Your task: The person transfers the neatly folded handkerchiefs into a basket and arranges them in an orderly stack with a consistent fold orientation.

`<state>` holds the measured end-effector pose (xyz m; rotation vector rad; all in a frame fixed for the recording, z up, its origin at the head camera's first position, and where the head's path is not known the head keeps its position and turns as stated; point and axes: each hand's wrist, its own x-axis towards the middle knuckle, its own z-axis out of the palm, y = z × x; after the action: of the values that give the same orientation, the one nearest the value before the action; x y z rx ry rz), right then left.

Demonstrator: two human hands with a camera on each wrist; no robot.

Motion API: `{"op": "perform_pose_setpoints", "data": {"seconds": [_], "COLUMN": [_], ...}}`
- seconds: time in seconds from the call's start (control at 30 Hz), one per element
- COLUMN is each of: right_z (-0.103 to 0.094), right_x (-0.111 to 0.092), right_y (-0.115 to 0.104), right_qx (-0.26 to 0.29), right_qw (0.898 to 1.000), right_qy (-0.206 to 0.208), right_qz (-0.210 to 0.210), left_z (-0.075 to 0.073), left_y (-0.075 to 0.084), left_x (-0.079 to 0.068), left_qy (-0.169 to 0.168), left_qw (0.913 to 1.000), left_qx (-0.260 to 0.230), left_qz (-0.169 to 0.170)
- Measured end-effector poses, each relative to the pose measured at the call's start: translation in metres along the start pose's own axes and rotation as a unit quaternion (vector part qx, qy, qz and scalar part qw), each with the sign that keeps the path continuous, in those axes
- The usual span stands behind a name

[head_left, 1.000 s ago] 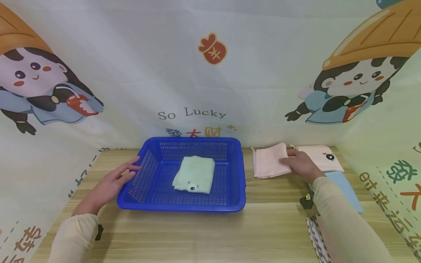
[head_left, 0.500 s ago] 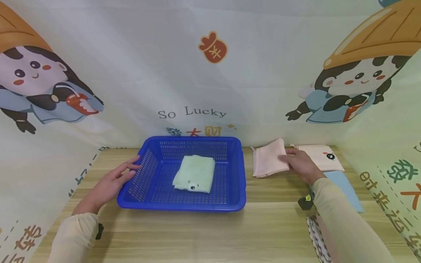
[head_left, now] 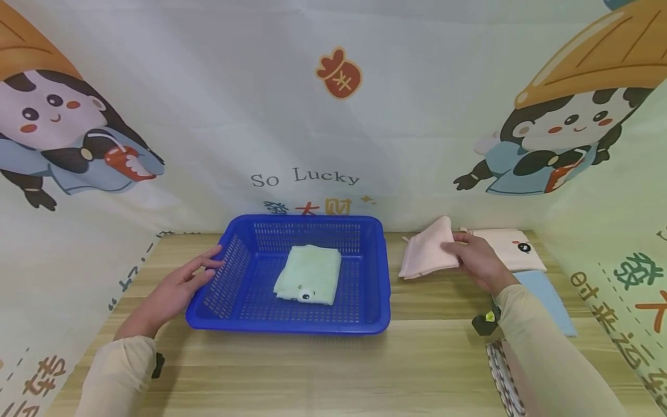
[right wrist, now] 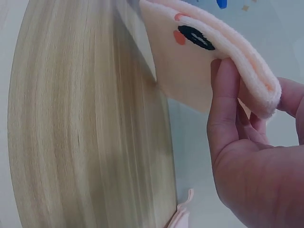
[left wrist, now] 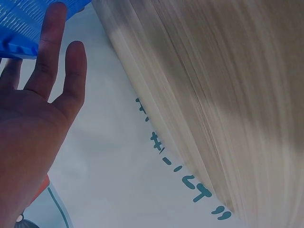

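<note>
My right hand (head_left: 479,260) pinches a folded pink towel (head_left: 428,249) by its right edge, to the right of the basket. The towel is tilted, its far corner raised; in the right wrist view the towel (right wrist: 185,71) shows a dark eye patch and orange marks, held between thumb and fingers. My left hand (head_left: 174,295) touches the left rim of a blue plastic basket (head_left: 286,325) with extended fingers. In the left wrist view those fingers (left wrist: 50,52) lie straight against the basket (left wrist: 23,23). A folded pale green towel (head_left: 311,275) with an embroidered face lies flat inside the basket.
Right of the right hand lie another folded pink towel (head_left: 508,250) and a blue cloth (head_left: 547,301). A brownish cloth with a checked edge (head_left: 504,376) lies partly under the right sleeve. Printed fabric walls (head_left: 292,116) enclose the wooden table (head_left: 312,376).
The pink towel in my right hand has risen and tilted, its far corner higher than before. My left hand and the basket stay in place.
</note>
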<state>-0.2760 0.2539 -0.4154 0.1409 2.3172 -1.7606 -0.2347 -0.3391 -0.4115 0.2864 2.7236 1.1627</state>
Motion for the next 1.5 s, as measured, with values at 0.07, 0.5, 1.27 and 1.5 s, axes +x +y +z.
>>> {"op": "perform_pose_setpoints", "data": {"seconds": [0.07,0.5,1.27,1.5], "right_z": [0.001,0.005,0.006,0.006], "right_x": [-0.001,-0.012,-0.023,-0.029], "right_y": [-0.001,-0.018,-0.04,-0.044], "right_qx": [0.005,0.044,0.075,0.102], "right_qw": [1.0,0.999,0.996,0.993], "right_qy": [-0.001,0.002,0.015,0.016], "right_qz": [-0.001,-0.022,-0.045,-0.055], "left_z": [0.0,0.002,0.0,0.002], "left_y": [0.0,0.0,0.002,0.002], "left_x": [0.0,-0.001,-0.004,-0.002], "left_qy": [0.0,0.005,0.003,0.002], "left_qw": [1.0,1.0,0.9999,0.9999], "left_qx": [0.001,-0.007,-0.015,-0.011], "left_qz": [-0.001,0.002,0.006,-0.009]}}
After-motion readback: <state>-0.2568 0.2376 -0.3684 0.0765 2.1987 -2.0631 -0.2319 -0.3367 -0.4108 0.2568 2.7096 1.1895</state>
